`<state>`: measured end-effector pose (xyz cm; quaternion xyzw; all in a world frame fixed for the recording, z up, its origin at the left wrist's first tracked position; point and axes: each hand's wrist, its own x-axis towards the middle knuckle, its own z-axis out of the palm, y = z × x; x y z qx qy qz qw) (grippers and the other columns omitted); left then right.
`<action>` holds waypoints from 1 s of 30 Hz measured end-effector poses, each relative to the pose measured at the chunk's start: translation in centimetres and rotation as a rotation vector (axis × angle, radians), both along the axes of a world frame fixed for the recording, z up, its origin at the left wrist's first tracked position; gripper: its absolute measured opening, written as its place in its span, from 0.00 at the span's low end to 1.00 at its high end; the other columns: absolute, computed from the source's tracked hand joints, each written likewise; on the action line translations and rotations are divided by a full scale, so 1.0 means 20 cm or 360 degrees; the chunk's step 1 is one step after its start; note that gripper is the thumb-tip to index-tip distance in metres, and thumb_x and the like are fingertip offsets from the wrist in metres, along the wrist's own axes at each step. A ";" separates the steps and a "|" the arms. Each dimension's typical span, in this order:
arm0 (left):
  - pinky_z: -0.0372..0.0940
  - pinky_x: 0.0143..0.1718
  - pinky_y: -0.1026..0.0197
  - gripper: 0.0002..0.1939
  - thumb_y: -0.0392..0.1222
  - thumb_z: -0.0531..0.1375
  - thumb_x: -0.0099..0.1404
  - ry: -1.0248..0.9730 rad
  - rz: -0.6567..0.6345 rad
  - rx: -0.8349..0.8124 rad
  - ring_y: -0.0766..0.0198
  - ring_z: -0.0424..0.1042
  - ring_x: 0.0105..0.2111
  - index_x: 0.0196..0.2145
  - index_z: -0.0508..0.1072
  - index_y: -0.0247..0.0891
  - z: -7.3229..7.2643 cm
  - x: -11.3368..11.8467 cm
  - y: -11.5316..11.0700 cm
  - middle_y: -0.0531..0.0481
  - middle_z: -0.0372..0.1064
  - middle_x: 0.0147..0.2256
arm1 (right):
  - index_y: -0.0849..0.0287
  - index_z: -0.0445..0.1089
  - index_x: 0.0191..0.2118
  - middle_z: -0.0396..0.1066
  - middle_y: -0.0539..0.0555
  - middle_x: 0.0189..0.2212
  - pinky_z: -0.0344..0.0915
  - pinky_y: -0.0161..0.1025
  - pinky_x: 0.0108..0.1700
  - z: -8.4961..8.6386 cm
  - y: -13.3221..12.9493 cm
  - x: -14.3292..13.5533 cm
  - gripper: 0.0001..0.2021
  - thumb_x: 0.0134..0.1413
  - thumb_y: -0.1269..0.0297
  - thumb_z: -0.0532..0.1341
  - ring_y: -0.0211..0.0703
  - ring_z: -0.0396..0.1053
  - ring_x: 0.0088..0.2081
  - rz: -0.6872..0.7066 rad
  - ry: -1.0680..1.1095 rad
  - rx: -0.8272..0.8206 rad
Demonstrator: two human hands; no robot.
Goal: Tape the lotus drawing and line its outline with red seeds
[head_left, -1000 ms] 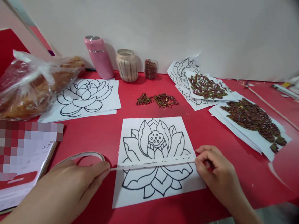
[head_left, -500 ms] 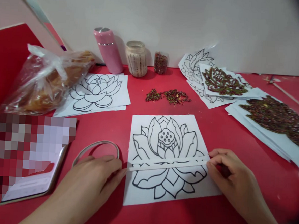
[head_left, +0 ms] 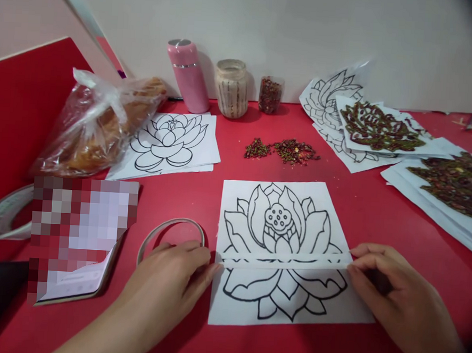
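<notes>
A strip of white tape point(head_left: 250, 265) is stretched across the middle of a square paper with a black-outlined lotus drawing point(head_left: 273, 293). My left hand point(head_left: 169, 281) pinches the strip's left end at the paper's left edge. At the right edge my right hand point(head_left: 397, 293) pinches the other end between thumb and fingers. Whether the strip sticks to the paper all along, I cannot tell. Just behind my left hand, partly hidden by it, a thin tape roll point(head_left: 170, 221) rests on the red table.
Left are a phone point(head_left: 112, 238), a wider tape roll point(head_left: 1, 215) and bagged bread point(head_left: 98, 141). Further back are more lotus sheets point(head_left: 199, 153), a pink flask point(head_left: 189, 83), a jar point(head_left: 231, 91) and bean piles point(head_left: 295, 151). Bean-covered pictures point(head_left: 383, 127) lie right.
The whole scene has shifted right in view as my head turned. Both hands keep their pinch on the tape strip, which now looks slightly more level across the drawing.
</notes>
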<state>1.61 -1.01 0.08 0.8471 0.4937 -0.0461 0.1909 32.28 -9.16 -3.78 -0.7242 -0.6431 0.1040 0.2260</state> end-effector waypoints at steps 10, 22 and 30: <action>0.53 0.26 0.62 0.20 0.51 0.43 0.63 0.0013 -0.0027 -0.0050 0.64 0.65 0.23 0.22 0.65 0.41 -0.06 -0.03 0.02 0.53 0.65 0.22 | 0.57 0.61 0.25 0.65 0.54 0.33 0.63 0.35 0.33 0.06 0.03 -0.04 0.05 0.49 0.66 0.55 0.41 0.66 0.35 -0.0023 0.0130 0.0029; 0.51 0.26 0.63 0.20 0.52 0.44 0.62 -0.0049 0.0100 0.0006 0.64 0.66 0.22 0.23 0.66 0.42 -0.09 -0.01 0.01 0.55 0.65 0.20 | 0.57 0.60 0.25 0.65 0.54 0.32 0.63 0.33 0.30 0.06 0.05 -0.04 0.04 0.47 0.69 0.56 0.39 0.65 0.32 -0.0049 0.0218 -0.0031; 0.50 0.24 0.63 0.20 0.52 0.45 0.61 -0.0120 0.0091 0.0043 0.66 0.64 0.19 0.19 0.65 0.41 -0.12 -0.03 0.01 0.56 0.63 0.17 | 0.57 0.59 0.23 0.63 0.52 0.30 0.61 0.33 0.29 0.07 0.06 -0.06 0.05 0.46 0.70 0.56 0.38 0.63 0.30 -0.0057 0.0250 -0.0039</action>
